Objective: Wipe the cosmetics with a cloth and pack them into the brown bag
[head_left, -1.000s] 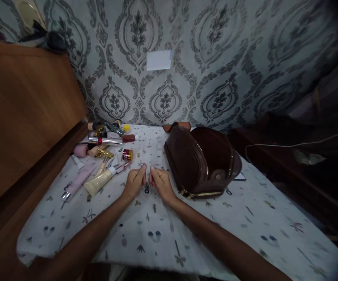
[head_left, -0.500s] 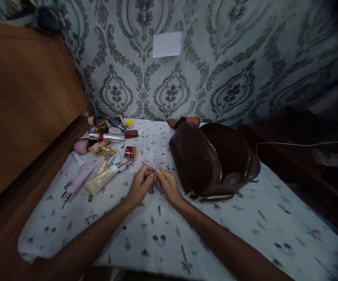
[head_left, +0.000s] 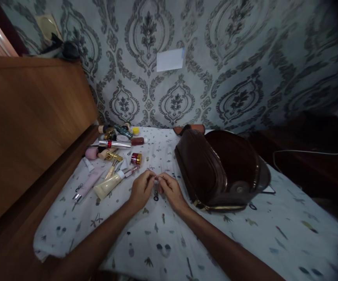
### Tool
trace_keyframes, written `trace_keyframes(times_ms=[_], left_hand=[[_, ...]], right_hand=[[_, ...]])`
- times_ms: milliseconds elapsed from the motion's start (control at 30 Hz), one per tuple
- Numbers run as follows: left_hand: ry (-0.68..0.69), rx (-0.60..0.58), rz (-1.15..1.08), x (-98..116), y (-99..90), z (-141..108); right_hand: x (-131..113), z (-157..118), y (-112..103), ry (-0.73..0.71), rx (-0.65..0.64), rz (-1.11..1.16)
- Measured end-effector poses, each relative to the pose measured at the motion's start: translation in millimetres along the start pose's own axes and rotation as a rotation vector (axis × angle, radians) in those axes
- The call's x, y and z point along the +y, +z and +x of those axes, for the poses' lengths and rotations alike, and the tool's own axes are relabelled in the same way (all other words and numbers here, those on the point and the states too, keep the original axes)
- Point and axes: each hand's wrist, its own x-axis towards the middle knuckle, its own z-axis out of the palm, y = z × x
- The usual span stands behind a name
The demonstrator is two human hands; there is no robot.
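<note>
My left hand [head_left: 142, 189] and my right hand [head_left: 170, 190] meet fingertip to fingertip above the patterned white cloth [head_left: 157, 234]. Both are closed in a pinch, and whatever lies between the fingers is too small to make out. Left of my left hand are a cream tube [head_left: 108, 186], a small pink tube [head_left: 131, 171] and a red jar with a gold lid [head_left: 136, 158]. A dark brown bag [head_left: 204, 171] stands open just right of my right hand.
More cosmetics lie at the back left, among them a silver tube [head_left: 119, 144], a dark red bottle [head_left: 137, 141] and a yellow cap [head_left: 135, 131]. A wooden cabinet [head_left: 37, 125] borders the left side. An orange-brown item [head_left: 196, 128] lies behind the bag.
The view has tilted up a little and shifted, so everything appears lower and further right. My hands stay together, with the fingertips slightly rearranged.
</note>
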Motion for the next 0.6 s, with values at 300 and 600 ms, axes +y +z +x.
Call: trace_keyframes(times_ms=[300,600], left_hand=[[0.025,-0.084,0.842,-1.4,-23.9,36.2],[-0.076,-0.125,0.991,-13.0,-40.0,78.1]], right_hand=[[2.6,-0.4,1.2,0.04,0.008,0.002],[5.0,0.1,2.0,0.042,0.007,0.013]])
